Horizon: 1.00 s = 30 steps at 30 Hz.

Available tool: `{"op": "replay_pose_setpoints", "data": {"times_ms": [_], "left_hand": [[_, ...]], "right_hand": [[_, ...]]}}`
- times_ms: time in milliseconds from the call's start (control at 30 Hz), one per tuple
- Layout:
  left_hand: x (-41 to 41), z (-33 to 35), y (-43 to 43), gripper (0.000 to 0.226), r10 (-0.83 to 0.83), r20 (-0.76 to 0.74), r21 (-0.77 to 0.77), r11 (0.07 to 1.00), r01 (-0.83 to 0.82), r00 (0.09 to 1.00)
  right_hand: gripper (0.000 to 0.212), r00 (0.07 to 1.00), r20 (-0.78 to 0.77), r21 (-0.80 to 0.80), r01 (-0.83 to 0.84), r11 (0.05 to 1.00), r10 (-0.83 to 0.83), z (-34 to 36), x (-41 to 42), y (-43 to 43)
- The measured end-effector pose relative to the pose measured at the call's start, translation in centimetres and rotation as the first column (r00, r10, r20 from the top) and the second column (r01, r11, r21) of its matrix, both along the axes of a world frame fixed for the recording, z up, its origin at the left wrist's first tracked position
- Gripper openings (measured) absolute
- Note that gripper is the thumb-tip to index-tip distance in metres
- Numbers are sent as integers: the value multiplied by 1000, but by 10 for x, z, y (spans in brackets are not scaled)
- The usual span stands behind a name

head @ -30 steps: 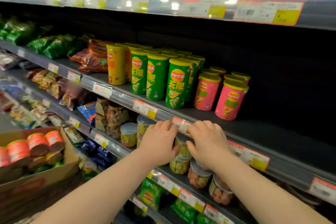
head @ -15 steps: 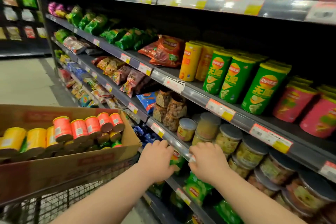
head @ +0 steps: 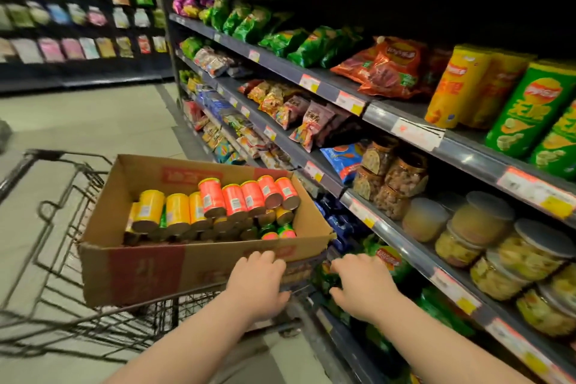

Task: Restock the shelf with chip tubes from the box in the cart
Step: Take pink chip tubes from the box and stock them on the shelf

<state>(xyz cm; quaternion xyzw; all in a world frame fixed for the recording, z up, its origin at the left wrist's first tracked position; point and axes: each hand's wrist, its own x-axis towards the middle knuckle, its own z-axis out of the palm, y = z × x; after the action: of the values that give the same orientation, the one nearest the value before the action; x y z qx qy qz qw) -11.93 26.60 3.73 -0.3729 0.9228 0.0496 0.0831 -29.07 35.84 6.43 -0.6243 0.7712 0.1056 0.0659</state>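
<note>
A cardboard box [head: 140, 271] sits in a wire cart [head: 62, 305] at lower left. Several chip tubes lie on their sides in it: orange-red ones [head: 233, 199], yellow ones [head: 177, 209] and green ones [head: 285, 232] underneath. On the shelf [head: 467, 146] at upper right, yellow tubes [head: 458, 87] and green tubes [head: 526, 109] stand upright. My left hand [head: 255, 284] is against the box's near wall at the cart's rim, fingers loosely bent, holding no tube. My right hand [head: 361, 287] hovers beside the cart in front of the lower shelf, fingers relaxed and holding nothing.
Clear jars of snacks [head: 480, 227] fill the shelf below the tubes, and bags of chips [head: 392, 68] lie to their left. Green bags [head: 389, 259] sit on the low shelf next to my right hand. The aisle floor [head: 93, 115] stretches beyond the cart.
Both hands left the shelf's price rail and dropped down-left to the cart. The view swung left, bringing the box fully into sight.
</note>
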Motion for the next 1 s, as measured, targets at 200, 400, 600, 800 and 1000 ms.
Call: {"op": "replay_pose_setpoints", "data": {"times_ms": [200, 400, 600, 800, 1000], "left_hand": [[23, -15, -18, 48, 72, 6, 32, 997, -72, 997], [25, -24, -52, 48, 169, 7, 46, 985, -169, 986], [10, -37, -106, 47, 253, 30, 95, 962, -255, 967], [-23, -63, -165, 56, 328, 124, 185, 920, -347, 936], [-53, -94, -208, 60, 345, 222, 291, 869, -400, 912]], "right_hand": [[38, 999, 9, 91, -38, 995, 38, -20, 11, -33], [42, 996, 59, 111, -80, 991, 73, -35, 0, -87], [42, 985, 132, 125, -132, 983, 115, -59, -22, -163], [41, 968, 240, 198, -122, 973, 72, -95, -64, -231], [35, 945, 327, 332, -100, 938, -15, -142, -94, -280]]}}
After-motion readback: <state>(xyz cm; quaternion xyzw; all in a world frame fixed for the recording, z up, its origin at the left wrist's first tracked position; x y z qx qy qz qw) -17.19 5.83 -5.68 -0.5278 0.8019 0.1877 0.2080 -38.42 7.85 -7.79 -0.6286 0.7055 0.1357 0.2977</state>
